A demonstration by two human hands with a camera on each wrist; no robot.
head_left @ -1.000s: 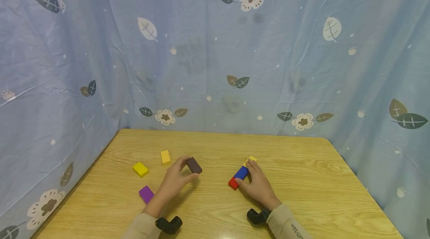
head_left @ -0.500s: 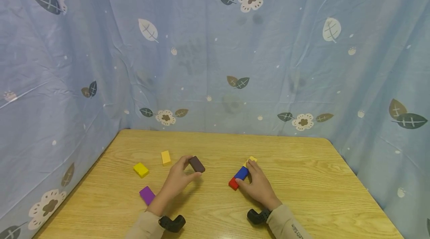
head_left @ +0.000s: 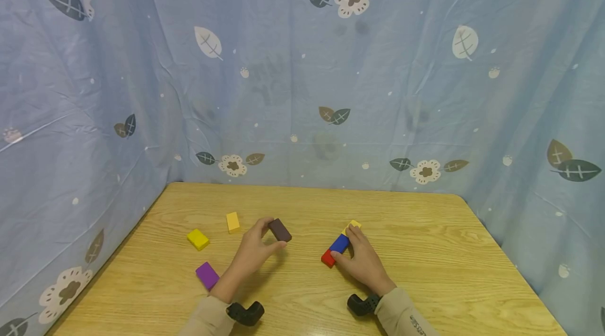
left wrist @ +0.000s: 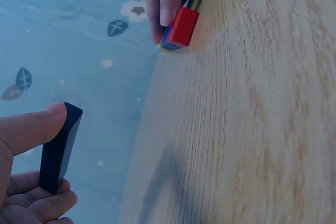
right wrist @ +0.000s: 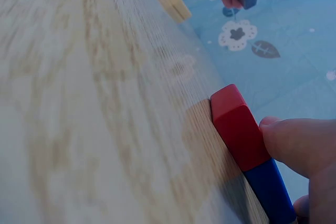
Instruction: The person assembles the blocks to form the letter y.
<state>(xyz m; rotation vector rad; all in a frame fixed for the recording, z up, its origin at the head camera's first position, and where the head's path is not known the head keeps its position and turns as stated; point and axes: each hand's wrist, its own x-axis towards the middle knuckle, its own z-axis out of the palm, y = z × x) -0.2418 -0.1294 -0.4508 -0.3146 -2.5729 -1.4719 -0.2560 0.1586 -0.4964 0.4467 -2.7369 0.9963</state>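
Observation:
My left hand [head_left: 250,253] pinches a dark brown block [head_left: 280,230] between thumb and fingers; the left wrist view shows the same dark block [left wrist: 61,148] raised, a shadow falling on the wood. To the right, a red block [head_left: 328,258], a blue block [head_left: 340,243] and a yellow block [head_left: 355,224] lie end to end in a slanting row on the table. My right hand [head_left: 365,263] holds this row, thumb near the red end, fingertips on the yellow one. Close up, the thumb presses the side of the red block [right wrist: 242,139]; the fingers are mostly hidden.
Left of my left hand lie a light orange block [head_left: 233,222], a bright yellow block [head_left: 198,239] and a purple block [head_left: 207,275], partly behind the forearm. The wooden table [head_left: 425,252] ends at a blue patterned curtain [head_left: 293,89] at the back and sides.
My left hand has moved slightly to the right with the dark brown block, nearer the row. The right hand and the row have stayed in place.

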